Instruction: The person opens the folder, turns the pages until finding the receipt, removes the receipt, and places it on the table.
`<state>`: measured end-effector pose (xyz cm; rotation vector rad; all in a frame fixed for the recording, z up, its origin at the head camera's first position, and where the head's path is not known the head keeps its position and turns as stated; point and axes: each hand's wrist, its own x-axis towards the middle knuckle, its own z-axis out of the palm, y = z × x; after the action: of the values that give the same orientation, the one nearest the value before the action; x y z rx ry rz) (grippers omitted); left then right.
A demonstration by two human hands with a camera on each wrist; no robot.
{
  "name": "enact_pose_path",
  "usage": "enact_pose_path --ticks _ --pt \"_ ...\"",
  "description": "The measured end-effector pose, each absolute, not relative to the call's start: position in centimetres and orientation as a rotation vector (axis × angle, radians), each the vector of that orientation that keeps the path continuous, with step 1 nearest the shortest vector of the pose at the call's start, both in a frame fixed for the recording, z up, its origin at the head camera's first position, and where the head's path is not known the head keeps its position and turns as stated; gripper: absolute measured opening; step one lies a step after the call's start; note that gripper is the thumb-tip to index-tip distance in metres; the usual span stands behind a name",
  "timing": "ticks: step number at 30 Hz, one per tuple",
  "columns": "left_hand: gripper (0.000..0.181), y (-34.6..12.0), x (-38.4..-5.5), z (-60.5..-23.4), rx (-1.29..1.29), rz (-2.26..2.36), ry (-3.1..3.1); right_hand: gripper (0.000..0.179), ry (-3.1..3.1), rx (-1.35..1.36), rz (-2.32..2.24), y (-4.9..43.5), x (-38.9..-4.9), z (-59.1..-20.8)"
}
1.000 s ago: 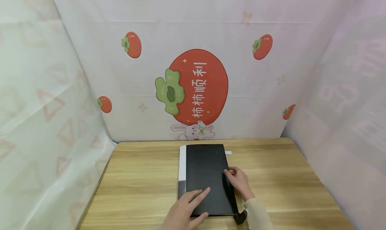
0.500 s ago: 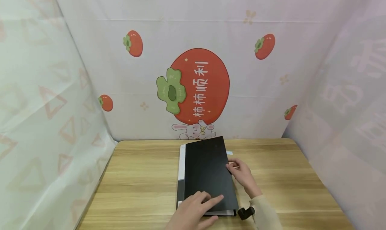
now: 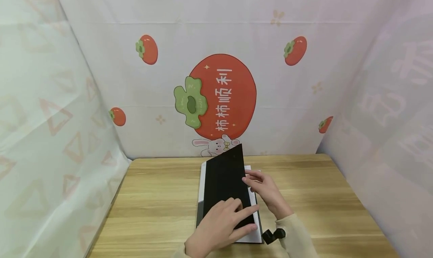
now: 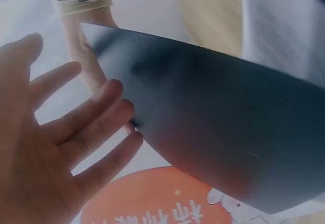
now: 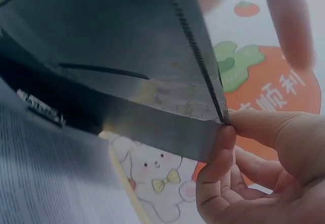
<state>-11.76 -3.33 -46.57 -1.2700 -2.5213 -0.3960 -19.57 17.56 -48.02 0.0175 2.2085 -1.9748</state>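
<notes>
A black file folder stands partly opened on the table, its front cover (image 3: 223,175) tilted up from the right side and its pale spine (image 3: 202,183) to the left. White printed pages (image 3: 253,234) show under the cover. My right hand (image 3: 268,194) pinches the cover's outer edge between thumb and fingers, as the right wrist view also shows at the cover's corner (image 5: 203,140). Inside, a small clip (image 5: 40,107) lies over the pages. With its fingers spread, my left hand (image 3: 223,222) is at the near part of the cover; the left wrist view shows its fingertips right by the cover's edge.
The wood-grain table (image 3: 155,198) extends to both sides of the folder. Behind it hangs a white cloth backdrop (image 3: 169,36) printed with persimmons and a rabbit. A black wrist camera (image 3: 274,235) sits on the right sleeve.
The folder's cover has risen from lying flat to tilted leftward, exposing white pages. My right hand has moved up with its edge, and my left hand has shifted right and slightly forward.
</notes>
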Motion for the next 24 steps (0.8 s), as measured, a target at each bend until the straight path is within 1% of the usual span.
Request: enact_pose_path --ticks 5,10,13,19,24 --pt "0.046 -3.1 -12.1 -46.1 -1.266 -0.339 -2.472 0.050 2.092 -0.005 -2.055 16.7 -19.6 -47.7" --pt "0.038 -3.0 -12.3 -45.4 -1.188 -0.312 -2.431 0.049 2.062 -0.012 -2.103 16.1 -19.7 -47.3" --pt "0.037 -3.3 -12.5 -45.0 -1.144 -0.323 -2.436 0.048 2.012 -0.009 -2.142 15.5 -19.8 -47.2" --pt "0.037 -3.9 -12.8 -44.4 -1.113 -0.364 -2.453 0.046 1.863 0.052 -2.288 14.7 -19.8 -47.5" --pt "0.034 -4.7 -12.9 -43.8 -1.097 -0.420 -2.496 0.044 1.835 0.137 -2.332 14.7 -19.8 -48.5"
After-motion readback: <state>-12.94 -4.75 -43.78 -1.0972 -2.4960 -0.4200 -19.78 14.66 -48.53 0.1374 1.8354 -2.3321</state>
